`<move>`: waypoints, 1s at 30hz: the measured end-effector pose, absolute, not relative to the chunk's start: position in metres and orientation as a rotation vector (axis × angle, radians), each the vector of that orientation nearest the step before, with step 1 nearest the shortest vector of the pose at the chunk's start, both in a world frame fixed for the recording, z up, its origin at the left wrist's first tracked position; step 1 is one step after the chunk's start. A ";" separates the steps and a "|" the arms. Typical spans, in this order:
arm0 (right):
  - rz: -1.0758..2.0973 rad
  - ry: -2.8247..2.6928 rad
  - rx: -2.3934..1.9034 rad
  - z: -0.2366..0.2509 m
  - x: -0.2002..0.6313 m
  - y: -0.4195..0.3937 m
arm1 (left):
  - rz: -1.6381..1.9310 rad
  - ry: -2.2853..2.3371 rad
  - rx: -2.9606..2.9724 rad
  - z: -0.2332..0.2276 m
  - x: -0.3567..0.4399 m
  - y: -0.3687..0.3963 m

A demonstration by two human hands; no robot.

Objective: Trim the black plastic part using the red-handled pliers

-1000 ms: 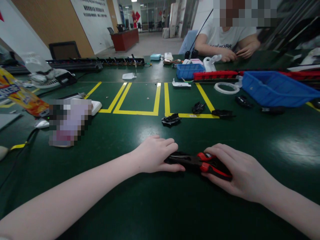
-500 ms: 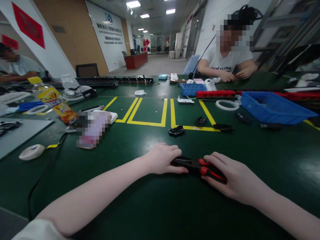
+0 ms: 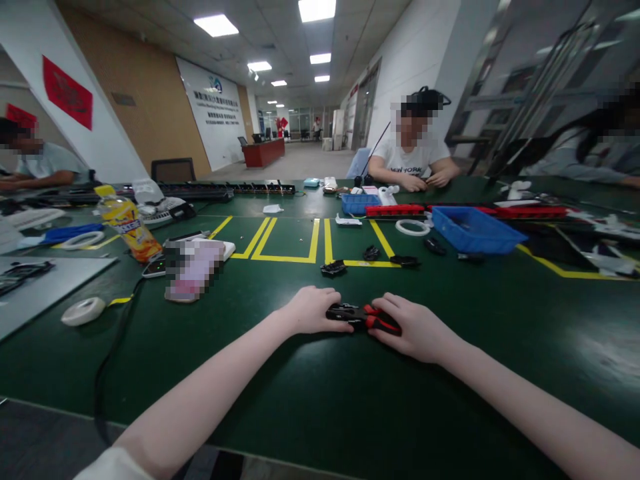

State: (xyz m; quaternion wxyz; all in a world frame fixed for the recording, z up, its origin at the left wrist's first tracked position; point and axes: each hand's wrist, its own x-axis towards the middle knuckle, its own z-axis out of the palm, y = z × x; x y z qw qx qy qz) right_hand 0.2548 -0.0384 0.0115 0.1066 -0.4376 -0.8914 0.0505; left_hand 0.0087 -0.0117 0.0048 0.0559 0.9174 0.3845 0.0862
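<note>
Pliers (image 3: 364, 316) with red-and-black handles lie flat on the green desk (image 3: 320, 393), near the middle of its near edge. The left hand (image 3: 313, 310) rests curled over their black nose end, while the right hand (image 3: 413, 328) covers the handles, fingers closed loosely around them.

On the table (image 3: 310, 413) I find my left hand (image 3: 311, 310) and right hand (image 3: 413, 327) set side by side, the pliers (image 3: 363, 317) lying between them under the fingertips of both. Beyond the hands lie three small parts (image 3: 333, 268) along the taped lines (image 3: 315, 243), with a tray (image 3: 473, 230) further back to the right and a tape ring (image 3: 413, 227) just left of it. To the left sit a tape roll (image 3: 83, 311) at the near edge and a bottle (image 3: 129, 223) behind it; a person (image 3: 413, 157) sits at the far side.
</note>
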 end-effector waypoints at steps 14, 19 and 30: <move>0.106 -2.595 -1.263 0.019 0.254 -0.050 | 0.320 1.264 2.846 0.004 0.010 -0.026; 0.078 -2.579 -1.269 0.019 0.254 -0.050 | 0.325 1.232 2.861 0.004 0.011 -0.027; 0.073 -2.566 -1.271 0.018 0.254 -0.051 | 0.366 1.187 2.827 0.003 0.009 -0.024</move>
